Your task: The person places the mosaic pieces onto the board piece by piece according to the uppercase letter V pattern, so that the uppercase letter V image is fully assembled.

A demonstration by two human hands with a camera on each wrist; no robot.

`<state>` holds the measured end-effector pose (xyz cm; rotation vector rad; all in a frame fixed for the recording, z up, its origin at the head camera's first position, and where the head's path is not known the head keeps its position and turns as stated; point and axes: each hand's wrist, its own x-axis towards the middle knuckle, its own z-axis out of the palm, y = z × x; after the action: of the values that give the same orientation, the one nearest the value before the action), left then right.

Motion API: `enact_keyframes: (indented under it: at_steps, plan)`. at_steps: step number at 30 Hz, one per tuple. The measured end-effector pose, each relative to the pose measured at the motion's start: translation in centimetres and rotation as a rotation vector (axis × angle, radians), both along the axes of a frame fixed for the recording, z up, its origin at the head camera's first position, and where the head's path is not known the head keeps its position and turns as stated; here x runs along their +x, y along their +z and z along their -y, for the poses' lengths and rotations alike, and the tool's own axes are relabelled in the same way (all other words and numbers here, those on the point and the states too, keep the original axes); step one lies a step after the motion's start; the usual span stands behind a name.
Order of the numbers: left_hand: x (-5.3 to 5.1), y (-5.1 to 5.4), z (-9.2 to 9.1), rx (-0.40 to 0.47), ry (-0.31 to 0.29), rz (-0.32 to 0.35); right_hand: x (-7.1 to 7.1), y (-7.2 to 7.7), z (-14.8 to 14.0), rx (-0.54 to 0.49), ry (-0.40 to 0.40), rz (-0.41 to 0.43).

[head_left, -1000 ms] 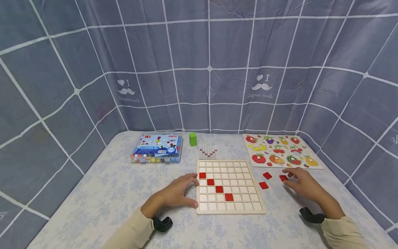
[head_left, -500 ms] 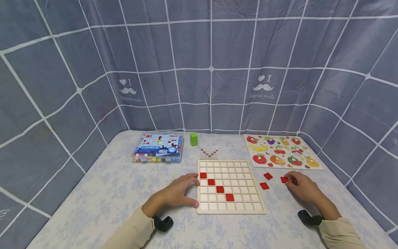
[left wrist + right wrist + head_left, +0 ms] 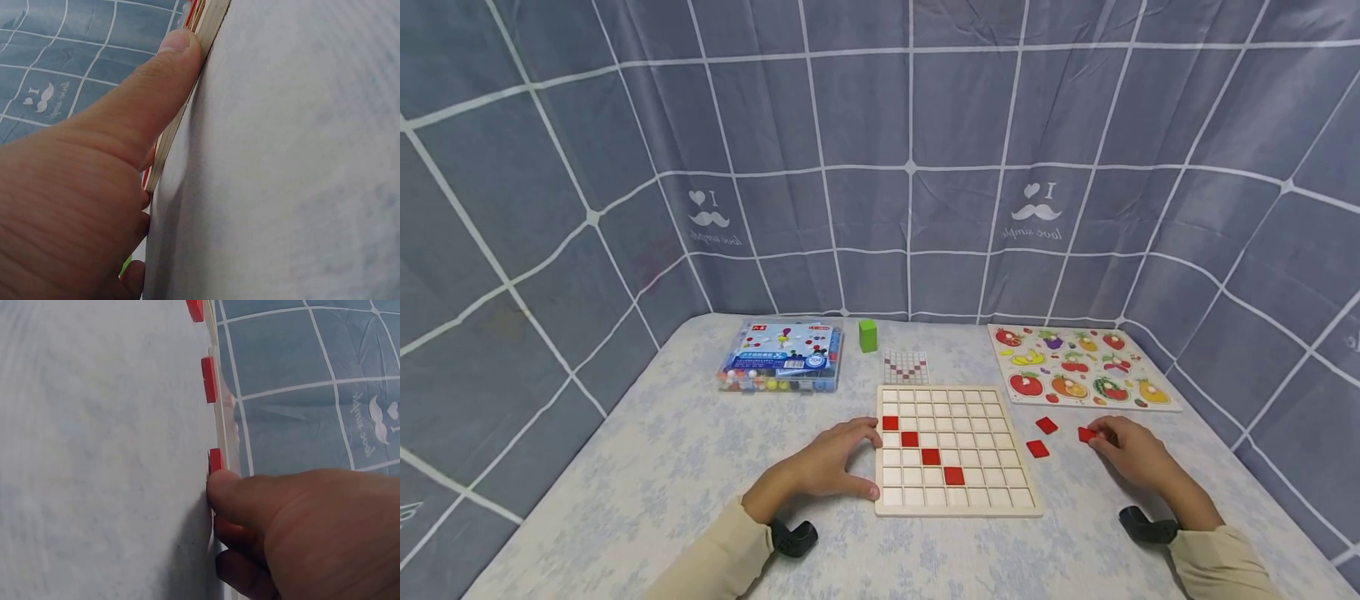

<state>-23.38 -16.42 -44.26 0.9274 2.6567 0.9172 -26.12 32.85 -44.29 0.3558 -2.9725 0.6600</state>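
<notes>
A wooden grid board (image 3: 997,476) lies flat on the table, with several red tiles in a slanting line of cells. The left hand (image 3: 831,461) touches the board's left edge with thumb and fingertips; in the left wrist view its thumb (image 3: 156,87) presses against the side of the board (image 3: 164,147). Right of the board, the right hand (image 3: 1135,454) pinches a red tile (image 3: 1086,435) between thumb and fingers at the table surface. The right wrist view shows that tile (image 3: 215,459) at the thumb tip of the right hand (image 3: 281,519).
Three loose red tiles (image 3: 1037,449) would overstate it; two lie between board and right hand. Behind stand a printed pattern card (image 3: 906,367), a green block (image 3: 868,336), a clear box of colored pieces (image 3: 781,357) and a fruit puzzle board (image 3: 1048,364).
The right hand's fingers have closed on the red tile, and the hand has come slightly nearer the person. The left hand stays at the board's edge.
</notes>
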Motion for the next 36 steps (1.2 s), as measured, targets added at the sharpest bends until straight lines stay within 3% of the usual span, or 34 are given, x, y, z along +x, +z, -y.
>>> enact_keyframes:
  at_steps: [20, 27, 36]
  plan:
    - [0.0, 0.1, 0.0, -0.001, -0.005, -0.003, -0.2, -0.1, 0.0, -0.035, 0.003, 0.011]
    - [0.2, 0.3, 0.1, 0.01, 0.006, 0.011, -0.7, 0.2, 0.7, -0.049, 0.046, 0.02]
    - [0.1, 0.3, 0.0, 0.015, 0.002, 0.009, -1.2, 1.1, 2.8, -0.143, 0.169, -0.007]
